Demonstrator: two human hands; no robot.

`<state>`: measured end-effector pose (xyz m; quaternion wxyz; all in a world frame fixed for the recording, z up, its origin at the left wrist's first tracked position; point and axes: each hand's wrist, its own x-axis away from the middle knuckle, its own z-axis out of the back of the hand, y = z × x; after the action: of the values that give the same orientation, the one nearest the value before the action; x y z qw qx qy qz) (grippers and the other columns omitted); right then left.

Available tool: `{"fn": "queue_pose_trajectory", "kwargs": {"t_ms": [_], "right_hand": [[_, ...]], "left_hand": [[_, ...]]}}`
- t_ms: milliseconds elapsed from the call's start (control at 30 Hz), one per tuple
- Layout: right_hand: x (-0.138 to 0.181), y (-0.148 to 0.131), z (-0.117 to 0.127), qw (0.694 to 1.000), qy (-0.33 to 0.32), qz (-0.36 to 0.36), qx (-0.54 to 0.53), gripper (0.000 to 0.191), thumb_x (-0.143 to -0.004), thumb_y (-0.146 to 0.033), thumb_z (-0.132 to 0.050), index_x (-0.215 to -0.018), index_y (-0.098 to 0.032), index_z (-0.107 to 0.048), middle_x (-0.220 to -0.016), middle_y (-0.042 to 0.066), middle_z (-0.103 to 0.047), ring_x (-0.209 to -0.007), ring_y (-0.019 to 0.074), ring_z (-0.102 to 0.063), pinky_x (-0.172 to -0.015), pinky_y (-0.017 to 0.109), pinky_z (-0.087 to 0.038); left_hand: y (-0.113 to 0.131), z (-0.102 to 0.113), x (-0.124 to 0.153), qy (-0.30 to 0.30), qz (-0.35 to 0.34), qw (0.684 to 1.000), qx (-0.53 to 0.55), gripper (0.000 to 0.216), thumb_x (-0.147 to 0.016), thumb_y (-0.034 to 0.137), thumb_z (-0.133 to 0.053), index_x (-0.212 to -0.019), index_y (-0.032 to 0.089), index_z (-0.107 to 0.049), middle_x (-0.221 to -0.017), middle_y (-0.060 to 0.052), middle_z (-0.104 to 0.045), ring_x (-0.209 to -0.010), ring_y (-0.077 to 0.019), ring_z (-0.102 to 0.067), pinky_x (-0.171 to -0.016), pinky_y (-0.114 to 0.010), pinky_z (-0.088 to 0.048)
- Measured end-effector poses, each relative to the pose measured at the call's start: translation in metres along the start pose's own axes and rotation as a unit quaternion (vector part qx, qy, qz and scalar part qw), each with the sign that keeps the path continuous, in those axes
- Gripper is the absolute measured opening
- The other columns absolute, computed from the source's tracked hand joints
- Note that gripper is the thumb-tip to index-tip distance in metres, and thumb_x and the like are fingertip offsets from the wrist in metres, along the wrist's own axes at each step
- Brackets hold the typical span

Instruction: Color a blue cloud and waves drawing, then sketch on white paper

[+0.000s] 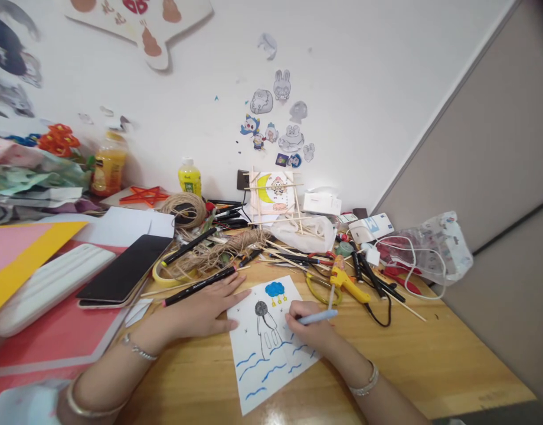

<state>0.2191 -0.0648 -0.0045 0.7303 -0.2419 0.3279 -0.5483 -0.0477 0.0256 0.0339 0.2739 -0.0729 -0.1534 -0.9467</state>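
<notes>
Drawing sheet (271, 345) lies on wooden table (187, 389), partly under right hand (313, 327), which pinches a pale-blue pen (318, 317). Left hand (200, 310) splayed, gripping nothing, thumb at sheet's left edge. Sheet likely light, floppy (creases easily); best held by its margins.
</notes>
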Motion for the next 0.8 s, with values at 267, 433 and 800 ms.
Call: {"fn": "queue_pose_trajectory", "kwargs": {"t_ms": [267, 433, 800], "right_hand": [[-0.0001, -0.0018, 0.0017, 1.000, 0.008, -0.016, 0.004, 0.023, -0.074, -0.022, -0.044, -0.055, -0.022, -0.030, -0.052, -0.004, -0.038, -0.051, 0.0109, -0.037, -0.050, 0.024, -0.025], [-0.0003, -0.0004, 0.0007, 1.000, -0.002, -0.010, 0.007, 0.025, -0.074, -0.021, -0.045, -0.055, -0.022, -0.030, -0.052, -0.005, -0.038, -0.051, 0.0105, -0.036, -0.050, 0.024, -0.025], [0.0011, -0.0003, 0.0016, 1.000, 0.001, -0.023, -0.007, 0.025, -0.074, -0.019, -0.047, -0.054, -0.022, -0.031, -0.052, -0.005, -0.039, -0.051, 0.0104, -0.037, -0.050, 0.024, -0.026]], "left_hand": [[-0.0006, 0.0012, 0.0004, 0.006, 0.000, 1.000, 0.004, 0.069, -0.093, 0.048, -0.049, -0.150, 0.020, -0.023, -0.154, -0.010, 0.001, -0.141, -0.0298, -0.002, -0.113, -0.046, -0.015], [0.0005, 0.0012, 0.0003, 0.002, 0.003, 1.000, 0.001, 0.069, -0.093, 0.047, -0.050, -0.150, 0.020, -0.022, -0.154, -0.010, 0.002, -0.141, -0.0286, -0.002, -0.113, -0.045, -0.014], [0.0008, 0.0018, 0.0004, -0.001, 0.005, 1.000, -0.004, 0.069, -0.093, 0.046, -0.050, -0.150, 0.021, -0.021, -0.154, -0.010, 0.003, -0.141, -0.0280, -0.001, -0.113, -0.044, -0.014]]}}
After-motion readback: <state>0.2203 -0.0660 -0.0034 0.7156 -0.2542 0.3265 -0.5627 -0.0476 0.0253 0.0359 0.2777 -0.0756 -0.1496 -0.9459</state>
